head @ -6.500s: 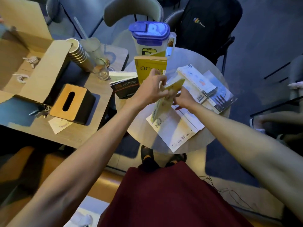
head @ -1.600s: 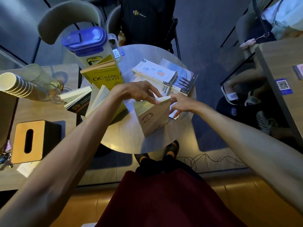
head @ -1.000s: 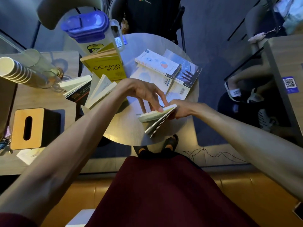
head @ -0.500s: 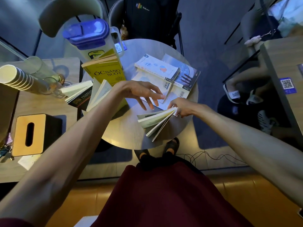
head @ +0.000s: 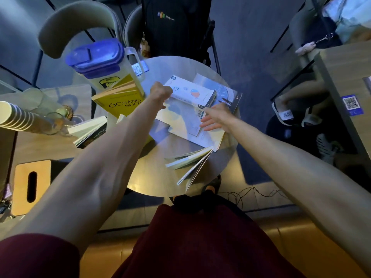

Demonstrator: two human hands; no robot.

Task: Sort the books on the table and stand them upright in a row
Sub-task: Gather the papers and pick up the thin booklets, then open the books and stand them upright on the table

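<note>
On the round table (head: 152,177) a thin cream book (head: 189,160) stands alone near the front edge, its pages fanned apart. A yellow book (head: 122,101) stands upright against the jug. A dark book (head: 90,130) leans at the left. A pile of white and blue books lies flat at the back right; the top one is a white book (head: 192,93) with a fish picture. My left hand (head: 161,92) has its fingers curled on that white book's left edge. My right hand (head: 215,117) hovers open over the pile's right side, fingers spread.
A clear jug with a blue lid (head: 96,59) stands at the table's back left. A wooden side table (head: 30,145) at the left carries stacked paper cups (head: 14,115), glasses and a tissue box (head: 30,187). Chairs and a black backpack (head: 174,23) stand behind. Cables lie on the floor.
My right hand has let go of the cream book, which now stands by itself. Both hands have moved back to the flat pile, the left closing on the white book's edge.
</note>
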